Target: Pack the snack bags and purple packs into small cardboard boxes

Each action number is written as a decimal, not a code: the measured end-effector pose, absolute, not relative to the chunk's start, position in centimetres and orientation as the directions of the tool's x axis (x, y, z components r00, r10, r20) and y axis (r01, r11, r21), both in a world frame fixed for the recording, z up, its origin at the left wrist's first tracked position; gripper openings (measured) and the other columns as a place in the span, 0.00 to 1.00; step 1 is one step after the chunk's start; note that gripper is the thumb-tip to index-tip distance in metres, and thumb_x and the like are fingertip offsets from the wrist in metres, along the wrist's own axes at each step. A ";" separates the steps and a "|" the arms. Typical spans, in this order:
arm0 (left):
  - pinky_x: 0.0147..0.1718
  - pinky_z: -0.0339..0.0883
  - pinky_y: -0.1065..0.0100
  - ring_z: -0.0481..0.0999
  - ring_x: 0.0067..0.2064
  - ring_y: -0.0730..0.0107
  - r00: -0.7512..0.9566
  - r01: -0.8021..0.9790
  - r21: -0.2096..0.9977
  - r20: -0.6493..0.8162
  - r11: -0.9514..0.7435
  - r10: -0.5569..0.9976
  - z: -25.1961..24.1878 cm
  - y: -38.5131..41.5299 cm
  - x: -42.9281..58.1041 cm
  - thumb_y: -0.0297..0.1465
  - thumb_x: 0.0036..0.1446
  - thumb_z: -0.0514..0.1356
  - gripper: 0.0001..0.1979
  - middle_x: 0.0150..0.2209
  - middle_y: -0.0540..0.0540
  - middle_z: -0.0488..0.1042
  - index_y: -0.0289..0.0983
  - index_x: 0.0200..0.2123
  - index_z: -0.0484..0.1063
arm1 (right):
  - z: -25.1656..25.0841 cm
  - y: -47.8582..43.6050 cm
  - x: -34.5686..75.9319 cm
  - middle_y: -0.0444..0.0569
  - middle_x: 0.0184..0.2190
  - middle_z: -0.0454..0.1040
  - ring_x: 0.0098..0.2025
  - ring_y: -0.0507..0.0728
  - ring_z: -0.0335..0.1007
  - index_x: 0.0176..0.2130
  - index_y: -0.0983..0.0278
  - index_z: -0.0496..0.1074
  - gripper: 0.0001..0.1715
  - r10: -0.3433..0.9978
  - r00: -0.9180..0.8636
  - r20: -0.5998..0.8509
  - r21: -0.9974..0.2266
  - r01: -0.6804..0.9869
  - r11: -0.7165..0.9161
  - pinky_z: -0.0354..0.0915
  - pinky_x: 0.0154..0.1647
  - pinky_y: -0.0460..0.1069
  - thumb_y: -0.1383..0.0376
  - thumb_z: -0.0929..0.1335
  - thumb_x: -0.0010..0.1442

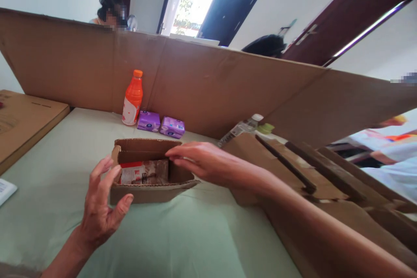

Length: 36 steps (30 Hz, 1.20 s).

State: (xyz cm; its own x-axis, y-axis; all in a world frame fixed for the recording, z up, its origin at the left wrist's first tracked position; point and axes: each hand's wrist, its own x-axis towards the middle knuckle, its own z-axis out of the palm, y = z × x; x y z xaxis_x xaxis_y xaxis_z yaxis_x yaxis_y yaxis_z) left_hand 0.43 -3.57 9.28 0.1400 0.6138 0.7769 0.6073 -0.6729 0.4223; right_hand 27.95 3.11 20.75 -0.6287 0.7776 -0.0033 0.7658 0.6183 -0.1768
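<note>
A small open cardboard box [148, 193] sits on the pale green table [182, 234], holding a packet with red and brown print [143, 173]. My left hand [100, 204] hovers at the box's near left corner, fingers spread and curved, holding nothing. My right hand [198, 160] reaches over the box from the right, fingers stretched flat together, the tips at the box's upper right rim.
A tall cardboard sheet [208, 87] stands as a wall behind. Against it are an orange bottle [133, 99] and two purple packs [160, 124]. Flat cartons [312, 173] lie right, a clear bottle [241, 128] behind them. A person [112, 11] is beyond the wall.
</note>
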 end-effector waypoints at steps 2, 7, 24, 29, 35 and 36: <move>0.62 0.64 0.54 0.63 0.65 0.56 0.101 0.620 0.452 0.765 -0.642 0.636 8.8 -3.8 0.0 0.34 0.64 0.60 0.29 0.63 0.34 0.63 0.36 0.65 0.56 | 21.3 1.5 31.0 0.52 0.48 0.81 0.48 0.59 0.78 0.52 0.60 0.77 0.20 0.824 -0.551 0.136 -0.254 0.784 0.566 0.72 0.51 0.54 0.58 0.62 0.69; 0.57 0.70 0.55 0.71 0.59 0.57 0.083 0.650 0.493 0.711 -0.578 0.699 8.0 -3.9 0.4 0.37 0.64 0.60 0.27 0.58 0.35 0.70 0.36 0.64 0.59 | 17.5 -1.1 34.9 0.58 0.60 0.72 0.60 0.66 0.70 0.63 0.61 0.67 0.40 0.888 -0.439 0.135 -0.401 0.795 0.454 0.68 0.59 0.62 0.44 0.69 0.61; 0.54 0.73 0.53 0.77 0.54 0.58 -0.005 0.750 0.531 0.601 -0.394 0.799 9.3 -1.9 0.8 0.34 0.65 0.57 0.22 0.53 0.40 0.74 0.40 0.61 0.65 | 11.3 1.9 31.5 0.59 0.71 0.53 0.71 0.66 0.53 0.69 0.57 0.54 0.41 0.793 -0.330 0.512 -0.446 0.687 0.574 0.61 0.65 0.66 0.58 0.70 0.62; 0.63 0.64 0.45 0.64 0.66 0.51 0.030 0.774 0.475 0.632 -0.418 0.774 9.2 -1.3 1.2 0.31 0.64 0.58 0.26 0.66 0.36 0.62 0.41 0.64 0.61 | 11.9 3.9 31.0 0.61 0.64 0.66 0.66 0.68 0.61 0.67 0.61 0.58 0.41 0.801 -0.455 0.389 -0.419 0.687 0.593 0.59 0.64 0.68 0.50 0.69 0.62; 0.61 0.66 0.47 0.66 0.66 0.53 0.148 0.727 0.509 0.540 -0.462 0.828 8.0 -0.9 0.4 0.32 0.67 0.53 0.17 0.66 0.36 0.62 0.40 0.56 0.70 | 11.6 1.8 30.5 0.66 0.58 0.71 0.60 0.69 0.67 0.57 0.69 0.71 0.36 0.734 -0.606 0.305 -0.312 0.665 0.679 0.61 0.60 0.65 0.46 0.68 0.62; 0.60 0.67 0.48 0.66 0.65 0.53 0.157 0.709 0.529 0.526 -0.466 0.836 7.8 -0.8 0.3 0.32 0.67 0.52 0.15 0.66 0.37 0.63 0.40 0.54 0.72 | 11.8 1.6 30.3 0.67 0.59 0.70 0.61 0.70 0.65 0.57 0.70 0.71 0.38 0.735 -0.615 0.286 -0.285 0.677 0.678 0.60 0.61 0.65 0.45 0.71 0.60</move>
State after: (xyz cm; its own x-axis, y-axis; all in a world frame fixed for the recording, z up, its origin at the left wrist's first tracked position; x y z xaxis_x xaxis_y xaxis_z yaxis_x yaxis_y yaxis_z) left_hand 0.31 -0.81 7.81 0.1574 0.8356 0.5263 0.7093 -0.4664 0.5285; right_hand 30.28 1.64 11.78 -0.6154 0.7347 0.2856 0.6774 0.6782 -0.2848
